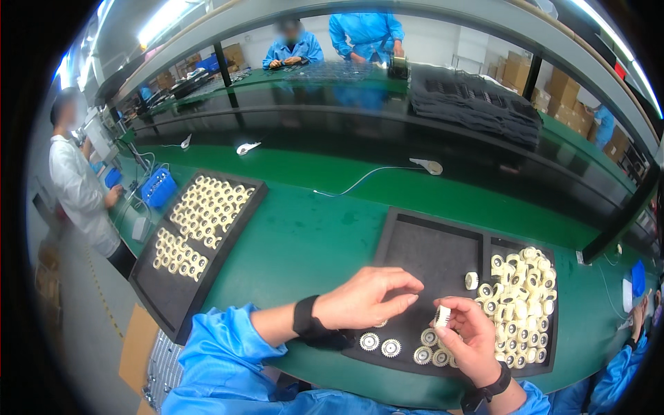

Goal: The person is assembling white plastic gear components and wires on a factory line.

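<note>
In my right hand (472, 337), a small cream toothed gear (443, 316) is pinched between thumb and fingers. My left hand (370, 297) hovers to its left over the black tray (432, 242), fingers stretched out and apart, with nothing visible in it. Along the tray's near edge, several gears lie flat, two of them (380, 344) just below my left wrist. One gear (472, 281) stands on its edge beside the tray's divider. Right of the divider, a dense heap of gears (522, 304) fills the other compartment.
Another black tray (238, 225) with rows of cream gears stands at the left, near a blue bin (159, 187). A white cable (360, 178) lies on the green bench (297, 228). A person in white (79, 187) stands at the left; others in blue sit across the dark conveyor (311, 114).
</note>
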`<act>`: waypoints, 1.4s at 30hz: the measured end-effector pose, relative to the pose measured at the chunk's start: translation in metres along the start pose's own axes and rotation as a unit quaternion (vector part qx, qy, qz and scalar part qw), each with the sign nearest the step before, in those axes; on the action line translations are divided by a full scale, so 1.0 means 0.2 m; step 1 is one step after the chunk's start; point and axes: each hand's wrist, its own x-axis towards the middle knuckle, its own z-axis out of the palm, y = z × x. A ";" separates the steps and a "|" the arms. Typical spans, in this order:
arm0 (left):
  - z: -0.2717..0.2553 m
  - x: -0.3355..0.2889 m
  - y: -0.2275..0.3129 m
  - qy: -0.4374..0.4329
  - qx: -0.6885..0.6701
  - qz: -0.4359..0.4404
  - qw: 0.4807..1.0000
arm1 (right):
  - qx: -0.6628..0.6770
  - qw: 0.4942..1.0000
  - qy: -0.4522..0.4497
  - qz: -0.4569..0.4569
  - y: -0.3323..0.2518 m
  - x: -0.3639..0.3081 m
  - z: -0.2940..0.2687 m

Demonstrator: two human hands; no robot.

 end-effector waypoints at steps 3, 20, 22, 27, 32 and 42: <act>0.05 -0.01 -0.05 0.026 0.018 0.025 0.999 | -0.022 1.000 -0.018 0.008 0.02 0.01 0.01; -1.04 0.20 -0.88 0.289 0.407 -0.300 0.813 | -0.129 0.991 -0.018 0.021 -0.05 0.02 0.01; -1.16 0.24 -0.98 0.276 0.437 -0.348 0.782 | -0.140 0.990 -0.015 0.023 -0.06 0.02 0.00; -1.39 0.32 -1.23 0.146 0.611 -0.400 0.667 | -0.148 0.989 -0.008 0.019 -0.07 0.04 0.00; -1.45 0.42 -1.38 0.063 0.569 -0.505 0.646 | -0.149 0.987 0.021 0.049 -0.14 0.06 0.01; -1.30 0.49 -1.38 0.075 0.618 -0.368 0.690 | -0.147 0.988 0.007 0.037 -0.15 0.08 0.00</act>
